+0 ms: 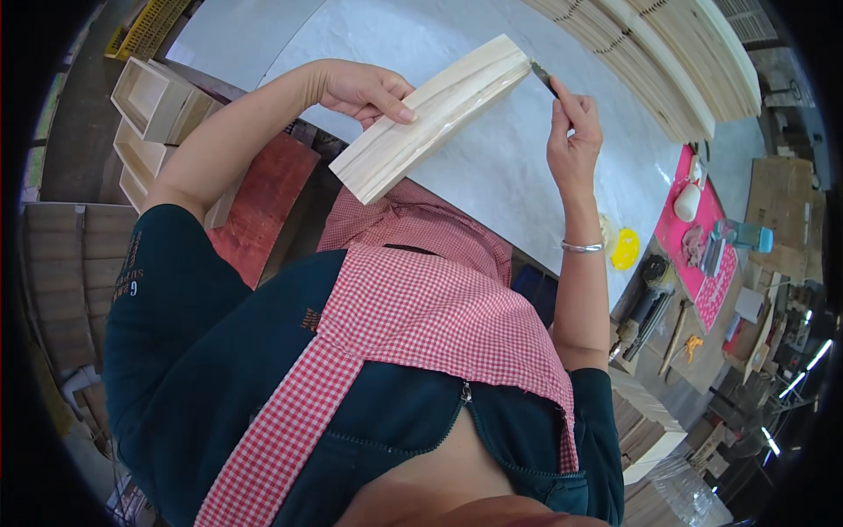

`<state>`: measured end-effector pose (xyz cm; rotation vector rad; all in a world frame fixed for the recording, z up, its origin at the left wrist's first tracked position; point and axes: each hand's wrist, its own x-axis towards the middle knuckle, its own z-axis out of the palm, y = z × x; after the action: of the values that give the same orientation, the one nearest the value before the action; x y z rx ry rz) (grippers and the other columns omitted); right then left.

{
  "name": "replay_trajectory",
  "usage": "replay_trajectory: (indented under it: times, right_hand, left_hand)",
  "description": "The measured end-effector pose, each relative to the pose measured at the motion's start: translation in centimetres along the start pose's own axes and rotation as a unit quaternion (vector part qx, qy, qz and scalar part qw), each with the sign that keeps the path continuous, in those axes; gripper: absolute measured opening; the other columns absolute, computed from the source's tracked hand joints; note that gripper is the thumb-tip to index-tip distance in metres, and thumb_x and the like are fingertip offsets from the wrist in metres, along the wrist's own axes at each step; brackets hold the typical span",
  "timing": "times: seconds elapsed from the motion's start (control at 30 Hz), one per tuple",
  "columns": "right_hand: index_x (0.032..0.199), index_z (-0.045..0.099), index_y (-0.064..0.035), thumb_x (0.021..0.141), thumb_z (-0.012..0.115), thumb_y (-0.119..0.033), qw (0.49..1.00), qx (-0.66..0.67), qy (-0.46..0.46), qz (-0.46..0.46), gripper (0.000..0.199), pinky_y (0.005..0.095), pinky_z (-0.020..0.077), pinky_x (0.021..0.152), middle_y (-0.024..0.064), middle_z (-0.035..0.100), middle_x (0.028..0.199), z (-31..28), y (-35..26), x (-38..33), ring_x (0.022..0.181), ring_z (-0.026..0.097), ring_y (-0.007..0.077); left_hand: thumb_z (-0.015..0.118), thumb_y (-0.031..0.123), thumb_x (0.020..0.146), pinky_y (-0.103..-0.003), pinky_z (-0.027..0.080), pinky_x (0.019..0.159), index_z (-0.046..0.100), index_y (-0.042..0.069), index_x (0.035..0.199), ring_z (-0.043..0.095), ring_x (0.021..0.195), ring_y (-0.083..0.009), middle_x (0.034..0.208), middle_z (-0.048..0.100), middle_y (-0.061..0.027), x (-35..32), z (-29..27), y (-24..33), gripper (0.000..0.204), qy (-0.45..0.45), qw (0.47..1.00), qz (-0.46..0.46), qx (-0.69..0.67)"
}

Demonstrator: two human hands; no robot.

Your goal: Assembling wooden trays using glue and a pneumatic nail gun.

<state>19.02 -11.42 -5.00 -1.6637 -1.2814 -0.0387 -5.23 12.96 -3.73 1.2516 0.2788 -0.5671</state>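
Note:
My left hand point(367, 95) grips a long, pale wooden piece point(439, 119), thumb on its broad face and fingers behind it. The piece is thick, perhaps a slim box, and is held tilted above the work table point(514, 167), its far end up to the right. My right hand point(575, 132) is closed around a small tool with a thin, flat blade point(543, 75), probably a putty knife; the fingers hide its handle. The blade's tip meets the piece's far right corner. A glossy, whitish streak runs along the side facing my right hand.
Open wooden boxes point(145, 97) are stacked at left beside a red board point(268, 206). Bundled wooden slats point(663, 53) lie at the far right. A yellow lid point(624, 249) is near the table's right edge; beyond it, a pink cloth point(709, 285) carries a white bottle point(688, 202).

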Motion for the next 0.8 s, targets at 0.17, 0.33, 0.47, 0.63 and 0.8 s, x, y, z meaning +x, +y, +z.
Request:
replay_trajectory:
  times: [0.17, 0.33, 0.47, 0.63, 0.8]
  right_hand:
    - [0.123, 0.073, -0.0094, 0.093, 0.058, 0.007, 0.999, -0.037, -0.021, -0.001, 0.037, 0.0244, 0.0364, 0.058, 0.0012, 0.048, 0.083, -0.2, 0.2, 0.0, 0.068, 0.043, 0.0110]
    - [0.123, 0.073, -0.0085, 0.093, 0.058, 0.006, 0.997, -0.051, -0.053, -0.001, 0.036, 0.0249, 0.0369, 0.058, 0.0016, 0.048, 0.083, -1.5, -0.3, 0.3, 0.067, 0.043, 0.0113]
    - [0.123, 0.073, -0.0078, 0.094, 0.058, 0.006, 0.997, -0.039, -0.065, -0.004, 0.035, 0.0253, 0.0370, 0.058, 0.0016, 0.048, 0.082, -2.0, -0.6, 0.6, 0.066, 0.043, 0.0116]
    - [0.122, 0.073, -0.0071, 0.094, 0.058, 0.006, 1.000, 0.011, -0.015, 0.021, 0.034, 0.0258, 0.0370, 0.058, 0.0012, 0.047, 0.081, -0.9, -0.3, 0.8, 0.065, 0.042, 0.0118]
    - [0.122, 0.073, -0.0074, 0.095, 0.057, 0.005, 0.999, -0.002, -0.028, 0.034, 0.033, 0.0253, 0.0359, 0.058, 0.0006, 0.047, 0.080, 0.0, 0.1, 0.5, 0.065, 0.042, 0.0115]
  left_hand:
    - [0.069, 0.019, 0.096, -0.023, 0.062, 0.064, 0.060, -0.004, 0.115, 0.072, 0.068, -0.0148, 0.093, 0.072, -0.0134, 0.1, 0.0, 0.0, 0.032, -0.002, 1.000, 0.001, 0.005]
    - [0.069, 0.019, 0.096, -0.023, 0.062, 0.064, 0.060, -0.004, 0.115, 0.072, 0.068, -0.0148, 0.092, 0.072, -0.0130, 0.2, -0.1, -0.1, 0.032, -0.004, 1.000, 0.001, -0.001]
    - [0.070, 0.019, 0.096, -0.023, 0.062, 0.064, 0.060, -0.004, 0.115, 0.072, 0.068, -0.0148, 0.092, 0.071, -0.0126, 0.1, -0.2, -0.3, 0.031, -0.011, 1.000, 0.002, -0.007]
    - [0.070, 0.018, 0.096, -0.023, 0.062, 0.064, 0.060, -0.004, 0.114, 0.072, 0.068, -0.0146, 0.092, 0.071, -0.0124, 0.2, 0.1, 0.1, 0.030, -0.001, 1.000, 0.001, -0.005]
    - [0.070, 0.018, 0.096, -0.023, 0.062, 0.065, 0.060, -0.004, 0.114, 0.072, 0.069, -0.0145, 0.093, 0.072, -0.0126, 0.3, -0.4, -0.3, 0.030, -0.018, 1.000, 0.000, -0.008]
